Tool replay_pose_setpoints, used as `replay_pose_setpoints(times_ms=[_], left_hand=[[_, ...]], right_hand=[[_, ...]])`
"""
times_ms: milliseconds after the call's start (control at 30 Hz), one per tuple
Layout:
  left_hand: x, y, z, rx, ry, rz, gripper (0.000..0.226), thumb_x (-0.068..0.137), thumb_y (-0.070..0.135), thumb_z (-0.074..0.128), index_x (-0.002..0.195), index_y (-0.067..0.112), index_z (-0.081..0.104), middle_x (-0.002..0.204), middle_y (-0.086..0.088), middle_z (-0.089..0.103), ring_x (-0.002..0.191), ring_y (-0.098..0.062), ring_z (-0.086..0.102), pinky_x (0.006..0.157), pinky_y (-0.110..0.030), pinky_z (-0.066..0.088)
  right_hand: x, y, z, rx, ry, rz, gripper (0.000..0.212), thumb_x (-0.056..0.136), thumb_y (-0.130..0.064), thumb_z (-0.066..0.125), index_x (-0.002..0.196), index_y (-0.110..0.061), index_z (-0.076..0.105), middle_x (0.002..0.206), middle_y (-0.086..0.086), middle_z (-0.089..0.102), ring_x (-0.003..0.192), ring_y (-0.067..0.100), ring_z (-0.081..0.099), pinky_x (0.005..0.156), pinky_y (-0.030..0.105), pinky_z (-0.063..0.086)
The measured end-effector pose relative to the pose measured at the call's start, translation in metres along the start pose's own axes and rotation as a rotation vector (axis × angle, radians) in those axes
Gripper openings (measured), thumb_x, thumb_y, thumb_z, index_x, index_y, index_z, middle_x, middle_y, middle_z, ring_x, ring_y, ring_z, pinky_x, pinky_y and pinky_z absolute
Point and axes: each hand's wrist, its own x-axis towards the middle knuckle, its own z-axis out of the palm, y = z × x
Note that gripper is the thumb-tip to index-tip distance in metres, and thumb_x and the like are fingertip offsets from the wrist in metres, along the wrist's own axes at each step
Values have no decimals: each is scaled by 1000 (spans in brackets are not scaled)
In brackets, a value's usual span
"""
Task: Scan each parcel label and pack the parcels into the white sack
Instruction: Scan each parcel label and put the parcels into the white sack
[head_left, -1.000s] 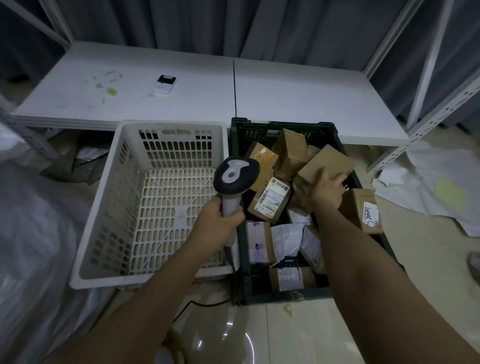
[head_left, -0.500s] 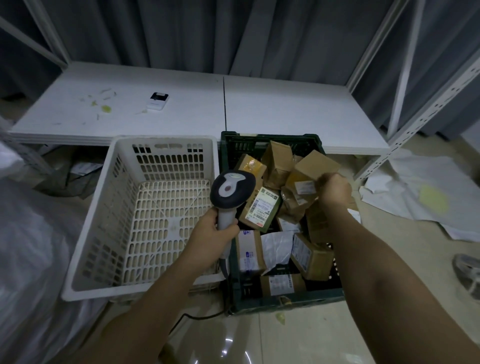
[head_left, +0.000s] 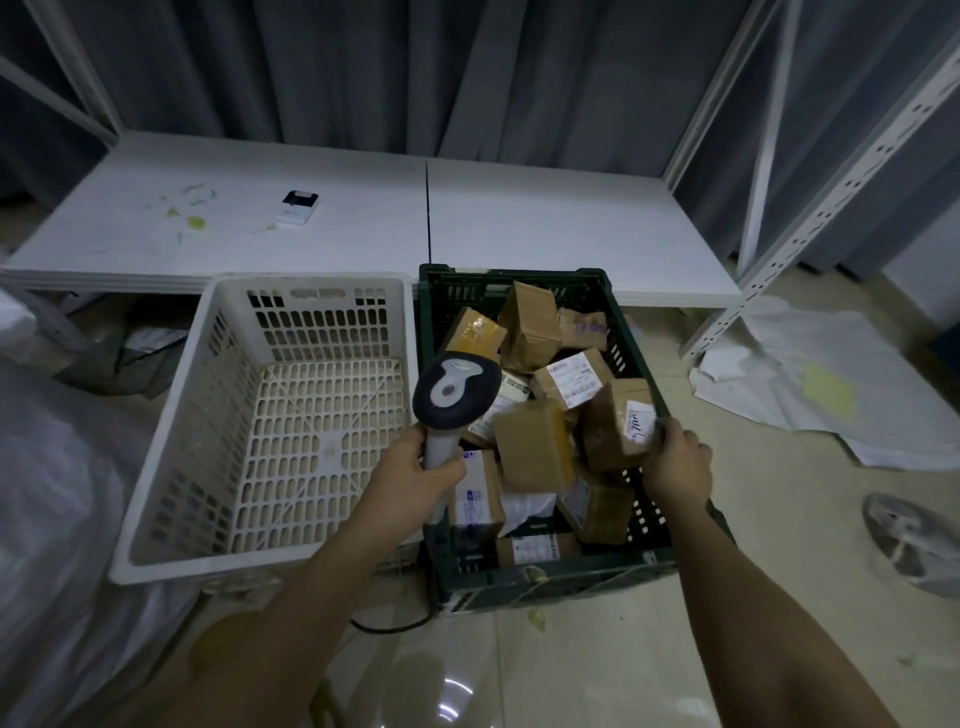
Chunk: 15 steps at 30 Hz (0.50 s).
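while left hand (head_left: 415, 480) grips scanner (head_left: 456, 395), right hand (head_left: 675, 460) seemingly clasping blurred parcel (head_left: 618, 423)

Brown parcels in dark green, beside cream white

The brown parcels (head_left: 535, 452) are wearing white labels, the crate (head_left: 566, 569) is showing dark green, the basket (head_left: 306, 291) cream-white lattice, the scanner (head_left: 454, 389) grey.

Glossy tiled floor (head_left: 597, 670) carrying a white crate (head_left: 270, 431) and a green crate (head_left: 545, 571) sitting side by side, crumpled white sheets (head_left: 810, 379) lying at right, low white platform (head_left: 519, 228) bearing a small device (head_left: 297, 207) and green scraps (head_left: 195, 222)
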Motion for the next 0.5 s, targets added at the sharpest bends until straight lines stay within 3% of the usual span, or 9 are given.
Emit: replay_pose_setpoints(times_ms=[67,133,167,300,367,433,500], left_hand=[[-6,-2,2,-7,-2,-11,26,89,4,59,96,28,54,99,-1,63,88,-14,59,80,-29,49],[-13,-3,5,-32,11,-9,25,90,3,58,98,26,54,97,1,63,86,-9,59,75,-21,48],[-16,-4,6,-43,17,-9,26,90,3,58,96,27,54,96,2,62,86,-9,59,74,-21,48],[-29,-9,4,-71,48,-27,27,90,3,59,91,29,53,93,5,62,87,-11,60,75,-21,49],[-37,-11,-3,-79,57,-42,23,91,6,60,97,27,54,97,3,63,86,-8,60,78,-25,52],[-43,-14,-11,-92,74,-55,20,91,7,59,106,20,55,105,-6,63,91,-15,61,85,-37,52],[-49,-18,-18,-115,117,-60,19,92,8,59,104,22,55,103,-3,62,91,-16,61,83,-39,53]], right_hand=[[-2,-6,-2,138,-97,-2,66,91,-34,59,147,-16,31,143,22,41,129,43,38,102,51,38],[-4,-17,1,116,-202,28,92,85,-52,65,154,-22,12,154,20,23,136,44,29,108,54,31],[-5,-23,5,66,-210,33,95,84,-56,64,154,-24,9,154,20,20,136,44,29,107,53,31],[-15,-52,15,8,-90,3,74,88,-34,63,148,-19,22,138,24,35,119,44,45,91,45,42],[-25,-61,13,60,-37,-28,75,81,-26,71,142,-12,29,133,24,39,115,44,47,88,44,44],[-42,-67,4,137,70,-116,76,75,-23,75,138,-7,35,129,23,41,114,41,46,84,41,43],[-71,-65,-6,228,167,-217,74,74,-22,75,138,-7,39,126,19,43,112,35,45,80,36,42]])
